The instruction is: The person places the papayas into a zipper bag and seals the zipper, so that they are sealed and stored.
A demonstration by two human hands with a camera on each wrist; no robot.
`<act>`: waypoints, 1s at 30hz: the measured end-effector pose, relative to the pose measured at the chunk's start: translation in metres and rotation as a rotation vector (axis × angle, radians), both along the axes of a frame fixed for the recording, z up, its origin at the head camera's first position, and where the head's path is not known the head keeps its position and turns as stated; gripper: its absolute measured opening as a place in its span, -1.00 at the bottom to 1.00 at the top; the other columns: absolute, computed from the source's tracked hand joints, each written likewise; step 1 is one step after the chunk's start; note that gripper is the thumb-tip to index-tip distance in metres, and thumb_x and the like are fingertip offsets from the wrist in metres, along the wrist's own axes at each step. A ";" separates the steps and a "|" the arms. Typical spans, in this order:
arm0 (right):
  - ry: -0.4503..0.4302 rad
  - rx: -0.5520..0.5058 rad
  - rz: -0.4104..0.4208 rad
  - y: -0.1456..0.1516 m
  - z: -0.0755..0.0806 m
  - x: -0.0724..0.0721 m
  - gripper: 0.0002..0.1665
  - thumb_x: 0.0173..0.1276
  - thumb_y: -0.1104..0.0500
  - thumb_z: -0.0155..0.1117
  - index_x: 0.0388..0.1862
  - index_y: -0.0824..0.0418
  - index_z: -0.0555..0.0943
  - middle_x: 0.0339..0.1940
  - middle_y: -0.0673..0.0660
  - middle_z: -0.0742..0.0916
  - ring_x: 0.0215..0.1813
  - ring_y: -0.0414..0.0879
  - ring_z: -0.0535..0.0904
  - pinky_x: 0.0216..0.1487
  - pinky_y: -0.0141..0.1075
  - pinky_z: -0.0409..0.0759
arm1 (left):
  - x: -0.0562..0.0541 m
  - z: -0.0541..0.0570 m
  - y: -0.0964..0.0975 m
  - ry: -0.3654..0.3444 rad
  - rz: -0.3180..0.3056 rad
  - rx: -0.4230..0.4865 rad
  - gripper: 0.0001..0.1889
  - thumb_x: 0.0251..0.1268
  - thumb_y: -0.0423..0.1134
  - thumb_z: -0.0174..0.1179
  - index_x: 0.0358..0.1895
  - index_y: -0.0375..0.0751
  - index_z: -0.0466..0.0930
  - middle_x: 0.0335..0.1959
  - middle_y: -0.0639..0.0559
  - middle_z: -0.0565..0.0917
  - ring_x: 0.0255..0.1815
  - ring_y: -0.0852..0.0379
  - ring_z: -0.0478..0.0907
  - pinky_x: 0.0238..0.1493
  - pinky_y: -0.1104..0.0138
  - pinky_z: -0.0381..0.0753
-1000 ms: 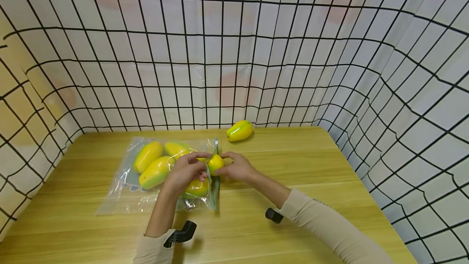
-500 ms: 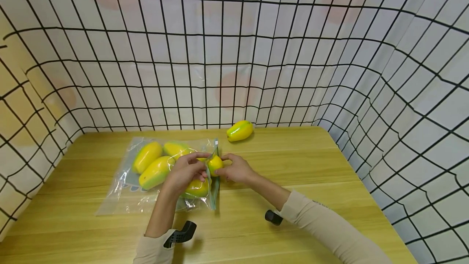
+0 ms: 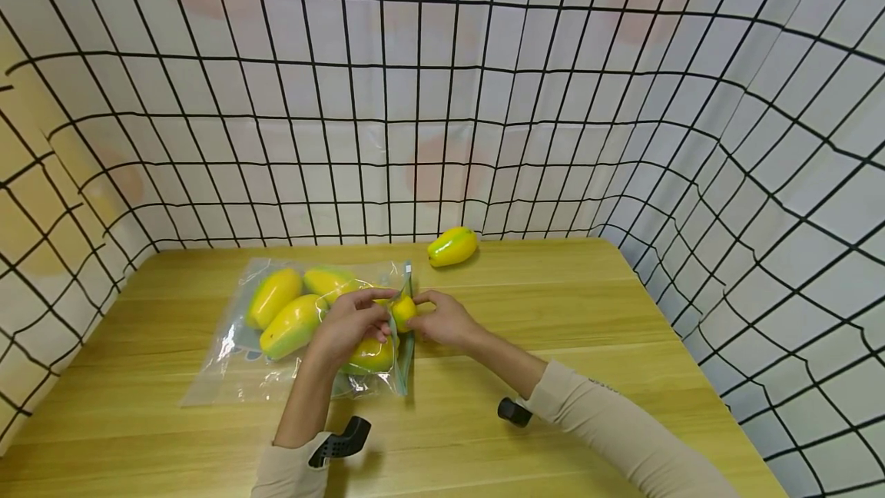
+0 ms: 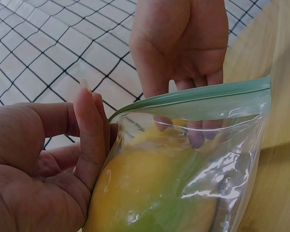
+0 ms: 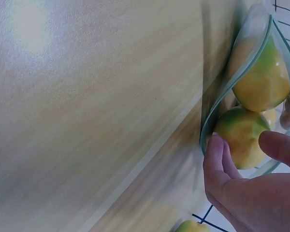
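Observation:
A clear zip bag (image 3: 224,379) with a green seal strip (image 4: 198,99) lies on the table, its mouth to the right. Several yellow-green, papaya-like fruits (image 3: 293,327) are inside. My left hand (image 3: 349,325) grips the bag's edge at the mouth. Thumb and fingers of my right hand (image 3: 445,319) hold the end of one papaya-like fruit (image 5: 239,137) in the mouth of the bag. Seen from the right wrist, the opening gapes around this fruit, and another fruit (image 5: 263,84) sits against it. My left hand hides part of the bag's contents in the head view.
One more papaya-like fruit (image 3: 452,247) lies loose at the table's back edge, beyond the bag. Black wire mesh (image 3: 442,98) before a pale sheet stands along the back and sides of the wooden table (image 3: 553,298). Each wrist carries a black camera mount (image 3: 342,440).
The fruit in my right hand has slid slightly left, deeper into the bag, and the right hand has followed it. Fruits inside have shifted a little left. My left hand stays in place.

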State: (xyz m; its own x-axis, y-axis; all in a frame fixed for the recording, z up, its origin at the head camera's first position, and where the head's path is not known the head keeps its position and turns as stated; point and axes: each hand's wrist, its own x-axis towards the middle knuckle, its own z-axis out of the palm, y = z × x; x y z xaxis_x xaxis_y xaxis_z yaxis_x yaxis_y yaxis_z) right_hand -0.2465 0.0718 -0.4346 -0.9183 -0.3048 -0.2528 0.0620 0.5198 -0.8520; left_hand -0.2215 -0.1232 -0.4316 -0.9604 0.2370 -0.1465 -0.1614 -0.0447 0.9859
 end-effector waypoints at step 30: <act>-0.028 -0.075 0.008 -0.007 0.001 -0.003 -0.34 0.32 0.19 0.31 0.40 0.27 0.46 0.23 0.29 0.65 0.02 0.05 0.67 0.10 -0.16 0.65 | 0.000 -0.002 -0.001 0.006 -0.025 0.005 -0.54 0.39 -0.50 0.00 0.34 -0.51 0.43 -0.47 -0.06 0.57 -0.56 0.22 0.55 -0.48 0.49 0.65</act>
State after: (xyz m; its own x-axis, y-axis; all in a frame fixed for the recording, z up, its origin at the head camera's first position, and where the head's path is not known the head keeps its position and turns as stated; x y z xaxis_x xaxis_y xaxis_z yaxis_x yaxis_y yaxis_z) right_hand -0.2495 0.0652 -0.4340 -0.9085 -0.3311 -0.2548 0.0828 0.4549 -0.8867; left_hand -0.2218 -0.1238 -0.4333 -0.9551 0.2613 -0.1393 -0.1565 -0.0457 0.9866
